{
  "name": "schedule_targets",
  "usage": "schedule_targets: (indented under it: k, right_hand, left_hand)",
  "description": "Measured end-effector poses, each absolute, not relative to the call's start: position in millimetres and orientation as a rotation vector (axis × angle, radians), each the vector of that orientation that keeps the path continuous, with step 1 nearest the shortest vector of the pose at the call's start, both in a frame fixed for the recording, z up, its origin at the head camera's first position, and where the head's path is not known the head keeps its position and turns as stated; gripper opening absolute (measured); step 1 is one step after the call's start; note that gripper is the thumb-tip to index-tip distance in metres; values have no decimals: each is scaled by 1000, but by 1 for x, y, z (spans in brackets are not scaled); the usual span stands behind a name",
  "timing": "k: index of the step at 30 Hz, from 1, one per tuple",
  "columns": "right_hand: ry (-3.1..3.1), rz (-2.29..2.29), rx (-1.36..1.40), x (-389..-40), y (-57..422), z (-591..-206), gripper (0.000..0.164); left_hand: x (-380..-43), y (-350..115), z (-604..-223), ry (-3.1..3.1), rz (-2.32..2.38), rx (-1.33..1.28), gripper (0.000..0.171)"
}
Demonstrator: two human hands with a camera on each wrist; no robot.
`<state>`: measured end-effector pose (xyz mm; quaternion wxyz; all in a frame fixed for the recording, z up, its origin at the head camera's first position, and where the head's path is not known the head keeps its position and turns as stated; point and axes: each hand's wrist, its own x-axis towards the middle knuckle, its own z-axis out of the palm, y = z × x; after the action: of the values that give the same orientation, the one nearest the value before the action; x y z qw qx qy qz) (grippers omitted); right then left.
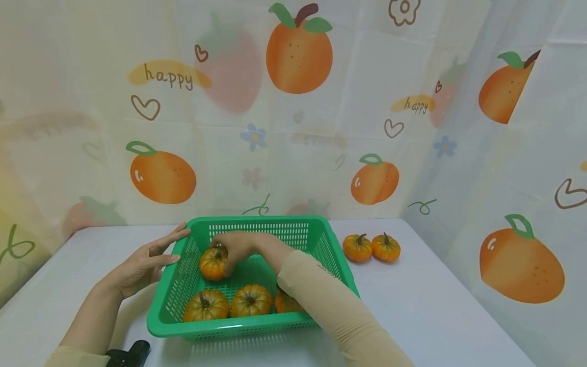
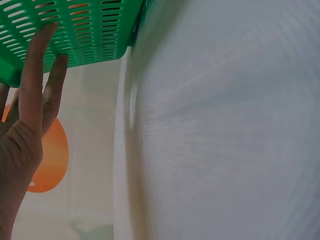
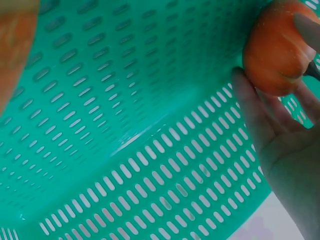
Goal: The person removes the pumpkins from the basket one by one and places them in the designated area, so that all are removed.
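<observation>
Inside the green basket [image 1: 220, 326], toward its far left corner, the right hand [image 1: 238, 247] grasps a small orange pumpkin [image 1: 213, 265], its fingers and thumb curled about the sides; that grip seems chosen because the ribbed, rounded body gives more to hold than the stub of stem. Whether this pumpkin bears on the basket floor or hangs just above it, I cannot tell. The left hand [image 1: 149, 260] clasps nothing: its extended fingers lie against the basket's left side, as the left wrist view shows, probably to steady the light-looking plastic while the other works within. Along the near wall sit a left pumpkin [image 1: 206, 307], a middle pumpkin [image 1: 251, 302] and a right pumpkin [image 1: 285, 304], the last partly covered by the beige sleeve [image 1: 339, 306]; lined up so, they leave room behind them for the reaching arm. Outside, on the white desk [image 1: 435, 306] beyond the right wall, two more pumpkins [image 1: 357, 248] stand side by side, stems up, perhaps kept there for easy reach.
</observation>
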<state>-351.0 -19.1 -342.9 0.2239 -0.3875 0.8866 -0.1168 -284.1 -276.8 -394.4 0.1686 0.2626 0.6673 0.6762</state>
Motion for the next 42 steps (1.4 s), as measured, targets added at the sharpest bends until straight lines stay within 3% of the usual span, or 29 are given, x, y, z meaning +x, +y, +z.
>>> schedule_targets:
  k: [42]
  right_hand:
    - [2410, -654, -1073, -371, 32, -299, 72]
  left_hand:
    - [-284, -278, -395, 1926, 1902, 759, 64]
